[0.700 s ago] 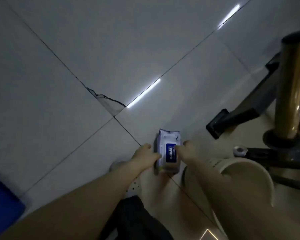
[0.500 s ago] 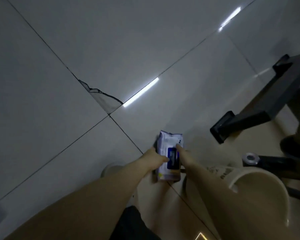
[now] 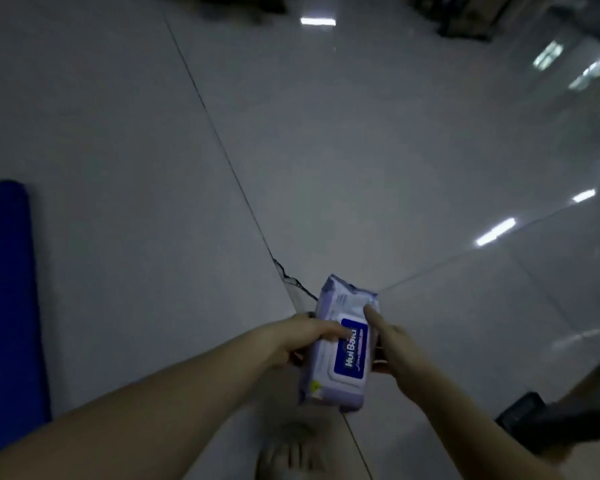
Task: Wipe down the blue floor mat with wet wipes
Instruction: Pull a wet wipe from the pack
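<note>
- Fingers [image 3: 329, 330] of the left hand [image 3: 298, 339] are seen curled round the nine-o'clock edge of the pack of wet wipes [image 3: 347, 362], with one digit laid across its top face and touching the blue label.
- On the three-o'clock edge the pack is gripped by the right hand [image 3: 394, 346]. Its forefinger [image 3: 373, 315] is stretched straight along the top face toward twelve o'clock, while the other digits are tucked at the side and underneath, where their lie cannot be made out.
- Between the two hands the pack is held clear of the floor [image 3: 361, 150], lid side up, a little toward five o'clock from the middle of the view, its long axis running roughly from twelve to six o'clock with a slight tilt.
- The lid is seen lying flat and closed, and no wipe is seen drawn out.
- At nine o'clock, at the frame's edge and well apart from the pack, the blue mat [image 3: 4, 306] is laid flat on the floor; only a strip with one rounded corner is shown.
- Pale glossy tiles are seen across the floor, with bright light reflections [image 3: 496, 232] toward three o'clock.
- A cracked tile corner [image 3: 288, 279] is found just beyond the pack, toward eleven o'clock from it.
- A blurred bare foot [image 3: 288, 457] is seen at six o'clock, below the pack.
- A dark furniture leg [image 3: 537, 426] is lying at four o'clock, near the right forearm.
</note>
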The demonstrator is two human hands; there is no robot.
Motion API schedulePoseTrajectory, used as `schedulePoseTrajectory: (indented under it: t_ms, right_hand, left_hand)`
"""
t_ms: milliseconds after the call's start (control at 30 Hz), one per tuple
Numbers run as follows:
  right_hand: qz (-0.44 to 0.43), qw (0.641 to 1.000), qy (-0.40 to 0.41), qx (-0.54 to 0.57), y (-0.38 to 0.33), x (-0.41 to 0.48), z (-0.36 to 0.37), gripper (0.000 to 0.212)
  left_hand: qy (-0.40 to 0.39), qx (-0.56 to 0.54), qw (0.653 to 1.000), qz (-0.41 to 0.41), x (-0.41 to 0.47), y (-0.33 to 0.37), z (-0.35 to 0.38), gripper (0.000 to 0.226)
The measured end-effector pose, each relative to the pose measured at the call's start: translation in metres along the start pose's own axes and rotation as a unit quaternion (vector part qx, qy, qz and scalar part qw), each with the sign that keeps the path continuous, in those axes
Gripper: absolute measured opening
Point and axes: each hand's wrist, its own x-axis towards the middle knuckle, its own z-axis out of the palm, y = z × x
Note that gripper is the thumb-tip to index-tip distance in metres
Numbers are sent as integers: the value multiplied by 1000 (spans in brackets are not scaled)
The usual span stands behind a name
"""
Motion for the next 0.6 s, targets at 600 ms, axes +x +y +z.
schedulePoseTrajectory:
  t_ms: [600]
  right_hand:
    - [-291,902,-255,190,-244,-404,175,56]
  left_hand:
    - [573,99,740,339,-569,14,12,50]
